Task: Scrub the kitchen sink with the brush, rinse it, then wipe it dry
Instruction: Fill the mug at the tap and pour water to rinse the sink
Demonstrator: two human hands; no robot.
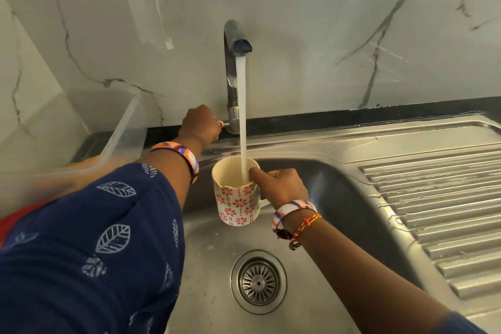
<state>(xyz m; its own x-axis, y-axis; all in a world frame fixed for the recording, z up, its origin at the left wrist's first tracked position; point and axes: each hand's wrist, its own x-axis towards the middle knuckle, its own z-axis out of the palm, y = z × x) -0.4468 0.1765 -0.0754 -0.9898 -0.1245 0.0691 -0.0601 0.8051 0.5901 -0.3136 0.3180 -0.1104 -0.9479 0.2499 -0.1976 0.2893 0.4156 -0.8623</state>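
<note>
A steel sink (339, 198) fills the lower middle, with a round drain (258, 282) in its floor. A chrome faucet (232, 43) rises at the back and a white stream of water runs from its spout. My right hand (282, 187) grips the handle of a white mug with red flower print (235, 206), thumb over the rim, holding it upright under the stream. My left hand (202, 125) is closed around the tap lever at the faucet's base. No brush or cloth is in view.
A ribbed steel draining board (433, 211) lies to the right of the basin, wet with drops. A clear plastic container (119, 138) stands on the counter at the left, with something orange and red beneath it. A marble wall backs the sink.
</note>
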